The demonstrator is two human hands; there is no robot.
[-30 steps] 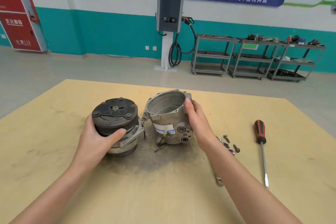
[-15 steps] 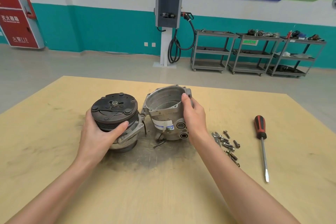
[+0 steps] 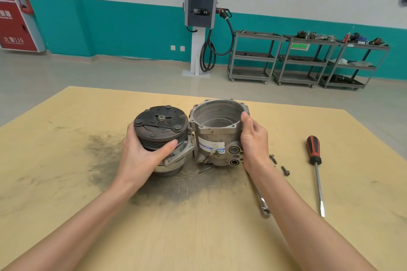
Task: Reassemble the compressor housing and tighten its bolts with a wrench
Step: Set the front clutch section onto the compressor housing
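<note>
Two compressor halves stand side by side on the wooden table [image 3: 66, 160]. The left half, with a black clutch pulley [image 3: 160, 124] on top, is gripped by my left hand [image 3: 141, 156], thumb across the pulley's grooved side. The right half is a hollow aluminium housing [image 3: 214, 130], open end up, with a white label and two ports. My right hand [image 3: 253, 138] grips its right wall, thumb over the rim. Loose bolts [image 3: 279, 164] lie just right of my right wrist. A wrench [image 3: 263, 203] lies under my right forearm, partly hidden.
A screwdriver [image 3: 315, 165] with a red and black handle lies at the right of the table, blade toward me. A dark greasy patch [image 3: 105, 156] stains the table around the parts. Metal carts and a charging post stand far behind on the floor.
Both hands keep their grips on the two halves. The view has tipped and shifted slightly; my right forearm now covers part of the wrench and some bolts.
</note>
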